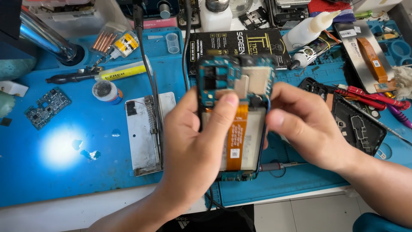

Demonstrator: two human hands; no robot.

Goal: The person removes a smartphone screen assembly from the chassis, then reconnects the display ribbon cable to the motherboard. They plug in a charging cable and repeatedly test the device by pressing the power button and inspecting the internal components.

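Note:
Both hands hold an opened phone (253, 86) upright over the blue work mat (64, 172), its back cover off. Its teal circuit board is at the top, with a white battery and an orange flex cable (237, 141) below. My left hand (195, 150) wraps the phone's left side, thumb pressed on the board near the cable's top. On the right edge, my right hand (304, 124) grips the phone with thumb and fingers.
A metal plate (143, 133) lies left of the phone. A small circuit board (47, 107), round tin (107, 91) and yellow tube (124, 71) sit further left. Right: a black phone frame (360, 129), red-handled tools (373, 96), glue bottle (307, 30). A black box (240, 43) lies behind.

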